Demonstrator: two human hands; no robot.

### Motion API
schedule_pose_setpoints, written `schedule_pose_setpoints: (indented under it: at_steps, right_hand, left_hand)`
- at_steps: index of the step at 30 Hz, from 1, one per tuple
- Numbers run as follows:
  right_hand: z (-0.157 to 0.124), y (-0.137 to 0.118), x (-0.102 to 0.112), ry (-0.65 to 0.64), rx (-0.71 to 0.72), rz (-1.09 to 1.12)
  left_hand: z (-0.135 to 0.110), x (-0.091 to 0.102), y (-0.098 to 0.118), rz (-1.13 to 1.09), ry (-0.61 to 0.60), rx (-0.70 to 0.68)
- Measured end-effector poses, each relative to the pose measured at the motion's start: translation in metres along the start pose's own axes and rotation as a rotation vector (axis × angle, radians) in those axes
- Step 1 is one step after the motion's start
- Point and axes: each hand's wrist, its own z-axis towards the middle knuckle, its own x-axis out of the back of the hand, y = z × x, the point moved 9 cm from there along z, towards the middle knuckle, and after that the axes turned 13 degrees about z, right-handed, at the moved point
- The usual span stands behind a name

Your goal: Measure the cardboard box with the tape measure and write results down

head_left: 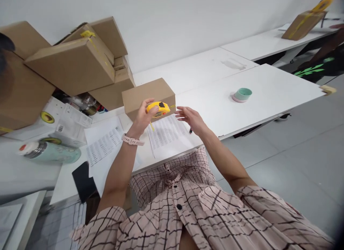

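My left hand [143, 115] is closed around a yellow tape measure [158, 108], held up in front of a small cardboard box [147, 94] that stands on the white table [268, 85]. A short bit of yellow tape sticks out towards my right hand [189, 118]. That hand hovers just right of the tape measure with its fingers spread, and a dark pen tip [190, 131] shows beneath it. Printed sheets [166, 135] lie on the table under both hands.
A pile of larger cardboard boxes [72, 63] stands at the back left. A teal flask [51, 153] lies at the left, a dark phone [83, 182] near the table edge. A teal tape roll [242, 94] sits at mid right. Another box [303, 24] rests on the far table.
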Motion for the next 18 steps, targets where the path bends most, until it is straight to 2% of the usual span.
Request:
schedule_pose_setpoints:
  at_steps: [2, 4, 7, 9, 11, 14, 16, 18]
  right_hand:
    - [0.008, -0.008, -0.031, -0.086, -0.119, 0.166]
    - [0.015, -0.010, -0.051, -0.124, -0.216, 0.258]
    - [0.030, -0.009, -0.065, -0.160, -0.295, 0.311]
    - [0.052, -0.015, -0.066, -0.154, -0.261, 0.314]
    - [0.083, -0.028, -0.057, -0.101, -0.179, 0.314]
    - [0.135, -0.048, -0.028, 0.073, -0.070, 0.307]
    - [0.161, -0.050, -0.008, 0.205, -0.070, 0.259]
    - [0.179, -0.044, 0.005, 0.277, -0.091, 0.214]
  left_hand:
    - [-0.008, -0.003, 0.003, 0.000, -0.031, 0.041]
    - [-0.012, 0.001, 0.002, 0.011, -0.032, 0.069]
    - [-0.011, 0.013, -0.003, 0.008, -0.028, 0.086]
    - [-0.005, 0.030, -0.007, -0.013, 0.003, 0.094]
    - [0.004, 0.060, -0.011, -0.032, 0.099, 0.096]
    - [0.017, 0.125, -0.023, -0.028, 0.311, 0.107]
    - [0.022, 0.165, -0.037, -0.013, 0.396, 0.166]
    - [0.023, 0.195, -0.057, -0.008, 0.429, 0.261]
